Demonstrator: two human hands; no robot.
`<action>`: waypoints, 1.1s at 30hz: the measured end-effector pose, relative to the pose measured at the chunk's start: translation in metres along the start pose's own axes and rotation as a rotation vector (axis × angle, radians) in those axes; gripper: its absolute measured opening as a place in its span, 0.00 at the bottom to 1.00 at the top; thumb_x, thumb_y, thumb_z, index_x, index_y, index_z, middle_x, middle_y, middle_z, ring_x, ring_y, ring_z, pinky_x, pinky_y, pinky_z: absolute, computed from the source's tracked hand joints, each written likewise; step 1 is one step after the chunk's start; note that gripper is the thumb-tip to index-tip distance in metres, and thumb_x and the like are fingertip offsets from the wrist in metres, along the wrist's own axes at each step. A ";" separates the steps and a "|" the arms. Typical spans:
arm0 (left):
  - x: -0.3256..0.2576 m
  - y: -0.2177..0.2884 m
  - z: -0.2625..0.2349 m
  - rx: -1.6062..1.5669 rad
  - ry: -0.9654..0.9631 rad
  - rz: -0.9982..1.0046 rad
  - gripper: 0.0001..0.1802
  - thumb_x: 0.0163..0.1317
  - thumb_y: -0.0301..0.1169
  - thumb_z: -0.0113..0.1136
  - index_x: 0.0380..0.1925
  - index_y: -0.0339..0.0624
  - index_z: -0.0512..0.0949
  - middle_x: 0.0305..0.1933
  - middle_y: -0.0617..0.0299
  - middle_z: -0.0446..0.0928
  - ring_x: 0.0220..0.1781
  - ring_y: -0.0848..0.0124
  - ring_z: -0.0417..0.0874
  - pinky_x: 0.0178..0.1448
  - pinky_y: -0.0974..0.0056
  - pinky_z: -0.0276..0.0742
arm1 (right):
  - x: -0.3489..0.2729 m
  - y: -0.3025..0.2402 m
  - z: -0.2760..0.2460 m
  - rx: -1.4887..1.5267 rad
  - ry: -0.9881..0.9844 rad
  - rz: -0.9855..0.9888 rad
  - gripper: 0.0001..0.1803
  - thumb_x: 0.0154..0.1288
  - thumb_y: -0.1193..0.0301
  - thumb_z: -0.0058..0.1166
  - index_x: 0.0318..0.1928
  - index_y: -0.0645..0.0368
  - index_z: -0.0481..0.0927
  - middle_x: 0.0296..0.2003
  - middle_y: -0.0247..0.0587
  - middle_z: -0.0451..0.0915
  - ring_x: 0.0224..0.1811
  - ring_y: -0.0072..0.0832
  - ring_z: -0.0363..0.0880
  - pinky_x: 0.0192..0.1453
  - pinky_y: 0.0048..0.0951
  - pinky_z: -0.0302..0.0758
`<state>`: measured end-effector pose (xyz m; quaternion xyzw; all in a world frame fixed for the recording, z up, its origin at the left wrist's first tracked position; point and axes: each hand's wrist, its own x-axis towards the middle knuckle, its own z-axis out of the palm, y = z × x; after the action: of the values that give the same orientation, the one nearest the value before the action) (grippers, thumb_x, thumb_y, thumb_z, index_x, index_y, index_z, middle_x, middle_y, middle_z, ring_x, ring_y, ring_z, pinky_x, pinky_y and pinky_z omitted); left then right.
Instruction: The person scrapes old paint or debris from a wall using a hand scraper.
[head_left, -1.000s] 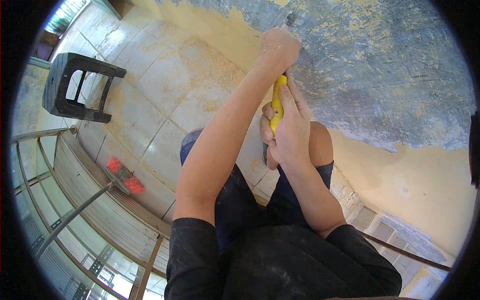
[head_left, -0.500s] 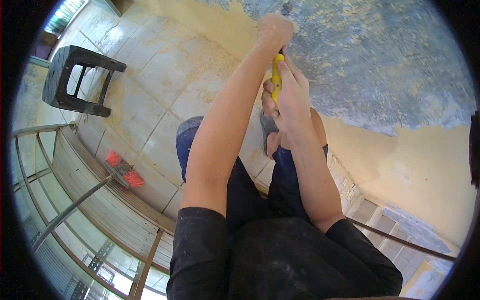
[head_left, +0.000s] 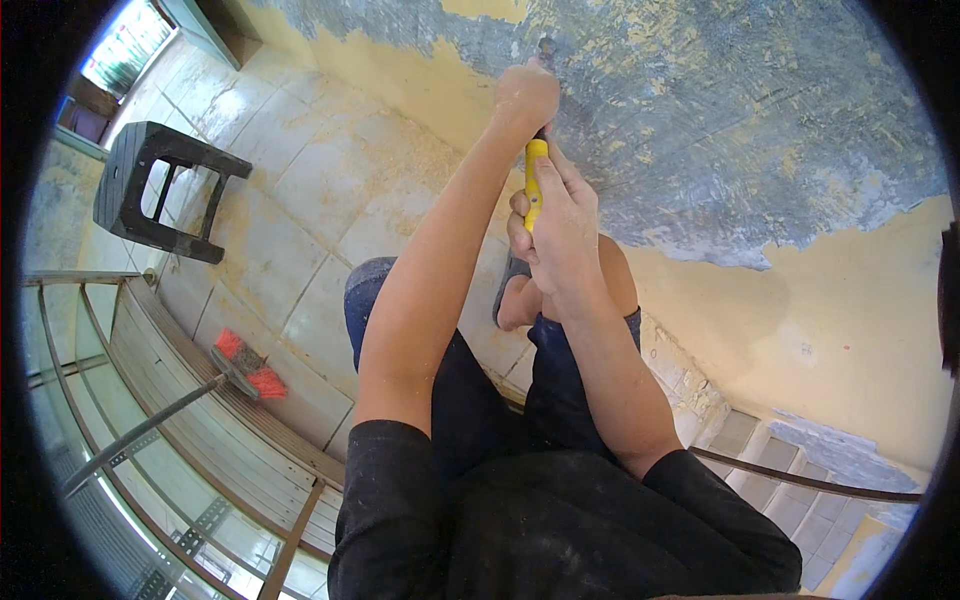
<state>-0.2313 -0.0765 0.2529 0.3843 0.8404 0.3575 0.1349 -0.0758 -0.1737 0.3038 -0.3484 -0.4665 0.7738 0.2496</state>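
Both hands have slid higher up the wall (head_left: 760, 130). Left hand (head_left: 525, 95) clamps the yellow-handled scraper (head_left: 536, 180) near its head for pressure; right hand (head_left: 562, 225) grips just below, steering.

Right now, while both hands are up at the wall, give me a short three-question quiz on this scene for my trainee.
1. True or false: the left hand and the right hand both grip the yellow-handled tool.
2. What lies on the tiled floor nearest the metal railing?
A. a bucket
B. a red-bristled broom
C. a ladder
3. Fill in: the wall by the tool shows grey patches where the ______ paint has come off.

Key: 1 true; 2 B; 3 yellow. The dark stool stands apart, further off on the floor.
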 end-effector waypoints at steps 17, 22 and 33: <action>0.015 -0.008 0.005 -0.369 0.008 -0.142 0.18 0.66 0.34 0.44 0.46 0.29 0.75 0.38 0.42 0.82 0.42 0.49 0.85 0.49 0.53 0.80 | 0.014 -0.005 -0.001 -0.021 -0.020 0.049 0.27 0.78 0.63 0.36 0.74 0.48 0.56 0.19 0.31 0.66 0.08 0.17 0.58 0.11 0.21 0.54; 0.020 -0.013 0.008 -0.351 -0.073 -0.202 0.17 0.64 0.33 0.47 0.45 0.28 0.74 0.39 0.42 0.82 0.43 0.50 0.85 0.48 0.55 0.81 | 0.018 -0.004 0.004 -0.058 0.007 0.068 0.26 0.77 0.64 0.38 0.72 0.49 0.59 0.19 0.34 0.68 0.08 0.18 0.61 0.10 0.20 0.54; 0.026 -0.015 0.014 -0.338 0.057 -0.149 0.18 0.69 0.33 0.41 0.41 0.27 0.75 0.20 0.49 0.78 0.17 0.59 0.82 0.26 0.60 0.80 | 0.021 -0.009 0.001 -0.093 0.008 0.082 0.25 0.76 0.65 0.41 0.70 0.52 0.63 0.20 0.37 0.70 0.09 0.19 0.61 0.09 0.18 0.54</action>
<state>-0.2498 -0.0569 0.2333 0.2824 0.7981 0.4932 0.1999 -0.0896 -0.1554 0.3057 -0.3813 -0.4863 0.7595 0.2032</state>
